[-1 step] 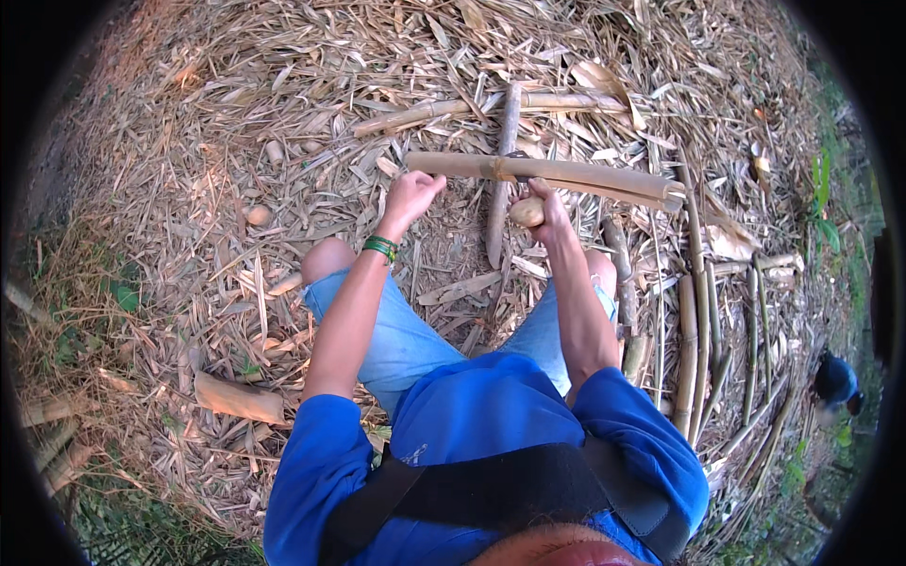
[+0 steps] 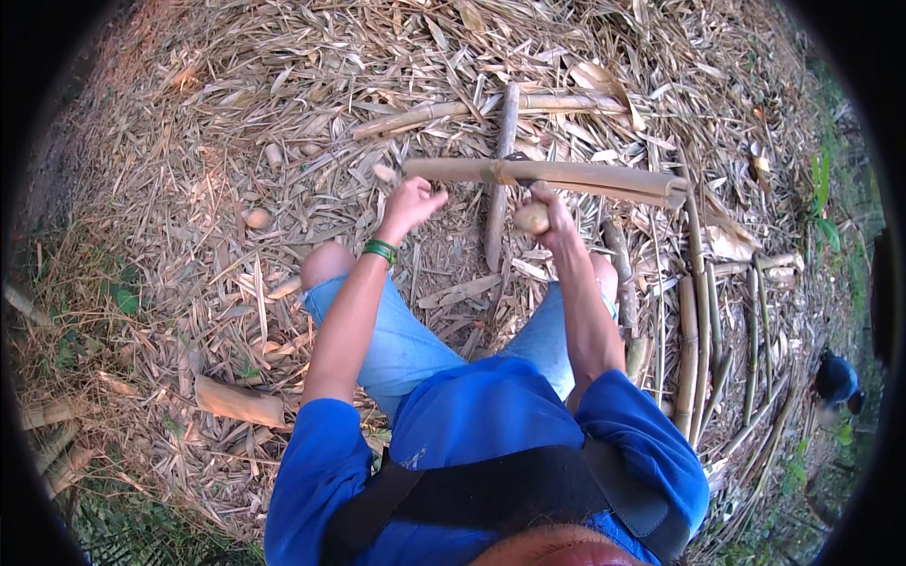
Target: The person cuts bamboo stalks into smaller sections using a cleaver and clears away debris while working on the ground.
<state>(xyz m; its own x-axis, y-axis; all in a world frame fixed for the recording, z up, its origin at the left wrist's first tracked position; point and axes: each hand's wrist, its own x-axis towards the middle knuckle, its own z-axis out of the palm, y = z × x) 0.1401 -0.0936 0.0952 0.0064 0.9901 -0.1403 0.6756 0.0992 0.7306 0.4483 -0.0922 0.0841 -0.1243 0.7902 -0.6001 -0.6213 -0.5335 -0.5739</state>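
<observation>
A long split bamboo piece (image 2: pixel 604 177) lies crosswise in front of me, over a short grey stick (image 2: pixel 500 212). A split shows along its right part, and a darker band marks it near the stick. My right hand (image 2: pixel 555 215) is wrapped round a rounded, pale wooden handle (image 2: pixel 530 219) just below the bamboo. A dark part, apparently a blade, shows between this hand and the bamboo; the rest of it is hidden. My left hand (image 2: pixel 411 206) sits beneath the bamboo's left end with curled fingers. What it pinches, if anything, is hidden.
Dry bamboo leaves cover the ground. Behind the split piece lies another bamboo pole (image 2: pixel 425 115). Several poles (image 2: pixel 688 354) lie at my right, and a cut bamboo section (image 2: pixel 241 402) at my left. A person in blue (image 2: pixel 837 380) is at the far right edge.
My right hand and the handle have moved slightly nearer to me. The bamboo's left end has dropped a little toward me, and my left hand has shifted slightly too.
</observation>
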